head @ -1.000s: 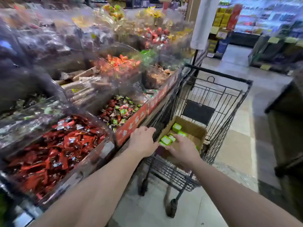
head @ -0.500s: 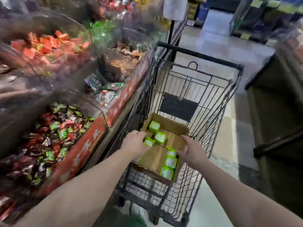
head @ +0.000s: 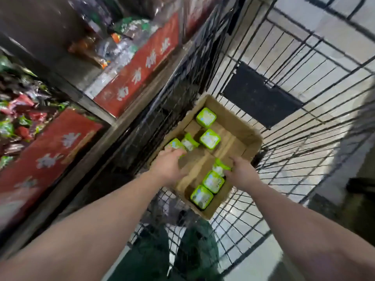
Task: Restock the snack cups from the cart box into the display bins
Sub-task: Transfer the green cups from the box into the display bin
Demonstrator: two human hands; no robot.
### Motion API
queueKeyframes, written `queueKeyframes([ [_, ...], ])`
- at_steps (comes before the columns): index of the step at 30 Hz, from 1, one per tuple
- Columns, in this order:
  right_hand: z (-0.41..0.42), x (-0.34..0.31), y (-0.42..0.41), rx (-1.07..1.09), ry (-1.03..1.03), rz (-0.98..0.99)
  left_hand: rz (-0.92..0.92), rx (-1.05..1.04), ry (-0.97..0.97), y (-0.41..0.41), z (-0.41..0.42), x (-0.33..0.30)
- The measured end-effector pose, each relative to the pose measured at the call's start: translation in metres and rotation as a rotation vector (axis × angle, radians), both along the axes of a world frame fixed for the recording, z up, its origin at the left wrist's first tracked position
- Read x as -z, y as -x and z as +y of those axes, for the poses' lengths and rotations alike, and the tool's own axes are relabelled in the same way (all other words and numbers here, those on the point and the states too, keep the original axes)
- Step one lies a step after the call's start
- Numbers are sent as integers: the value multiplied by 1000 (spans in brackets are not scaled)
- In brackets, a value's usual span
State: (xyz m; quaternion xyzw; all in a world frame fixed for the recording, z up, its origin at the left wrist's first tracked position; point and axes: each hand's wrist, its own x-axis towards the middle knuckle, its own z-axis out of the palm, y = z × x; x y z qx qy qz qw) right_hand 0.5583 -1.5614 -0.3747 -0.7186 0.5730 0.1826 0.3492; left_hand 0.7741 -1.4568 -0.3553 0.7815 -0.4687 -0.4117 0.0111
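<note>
- The left hand (head: 169, 167) was down in the cardboard box (head: 251, 138), fingers bent over a green snack cup (head: 174, 143) at the box's left wall; whether it had truly closed on that cup I could not tell, the hand hid the contact
- The right hand (head: 241, 171) reached in from the other side, fingertips at a tipped cup (head: 220, 166) near the right wall, and its grasp was just as hard to make out
- So the step looked to be the pick-up, both hands gathering cups at once
- Five or so other green-lidded cups (head: 210, 138) lay loose on the box floor, two of them just below the right hand
- The box sat in the wire cart (head: 294, 110), hard against the display bins (head: 50, 151) on the left
- Next, I judged, each hand would need a firm hold, then a lift clear of the box wall and a swing left to a bin
- The lids carried pale print too blurred to read; the bins' red front panels (head: 140, 67) bore white characters, also unreadable
</note>
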Motion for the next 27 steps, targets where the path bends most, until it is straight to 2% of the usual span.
queueKeyframes([
  [9, -76, 96, -16, -355, -177, 188, 97, -205, -145, 33, -19, 91],
  [12, -75, 115, -12, -392, -249, 246, 137, -229, -169, 43, -26, 111],
  [14, -71, 120, -7, -396, -226, 246, 161, -247, -187, 49, -31, 117],
  [18, -69, 121, 0, -364, -163, 189, 218, -271, -223, 56, -42, 119],
  [23, -71, 113, 6, -276, -195, 59, 321, -308, -243, 61, -59, 117],
  [25, -69, 108, 5, -227, -192, -49, 464, -484, -262, 64, -65, 120],
  [27, -64, 102, 0, -193, -169, -160, 668, -750, -328, 67, -68, 121],
])
